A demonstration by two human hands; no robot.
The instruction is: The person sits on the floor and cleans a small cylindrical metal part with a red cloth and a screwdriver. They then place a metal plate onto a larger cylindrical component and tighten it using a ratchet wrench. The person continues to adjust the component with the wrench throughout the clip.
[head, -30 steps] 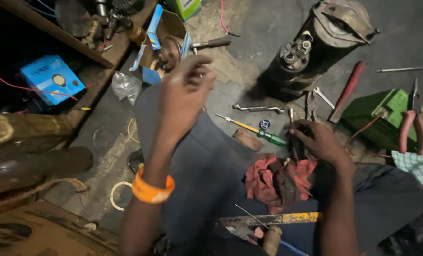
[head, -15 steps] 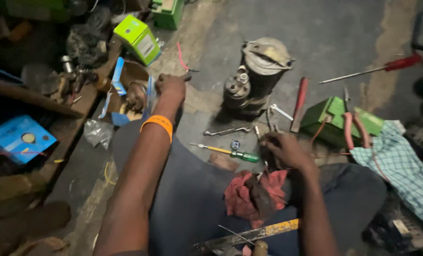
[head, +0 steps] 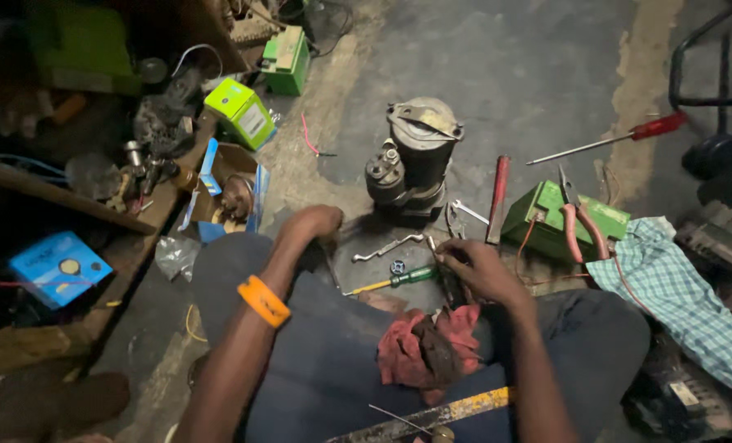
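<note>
Grimy concrete floor is spreading under you, tools scattered. Your right hand (head: 477,271) is curling its fingers around a small dark metal tool (head: 450,283) beside the green-handled screwdriver (head: 395,280); it looks stiff and probably greasy, so grip mid-shaft. Your left hand (head: 313,221) is resting fisted, empty.

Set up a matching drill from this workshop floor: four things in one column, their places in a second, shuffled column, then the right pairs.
Things:
1. red-handled long screwdriver
2. orange wristband
3. blue flat box
4. dirty red rag

Places:
A. on the person's lap
B. on the left forearm
C. far right on the grey floor, beyond the green rectangular battery
D. far left, on the dark low shelf

Pairs: 1-C, 2-B, 3-D, 4-A
</note>
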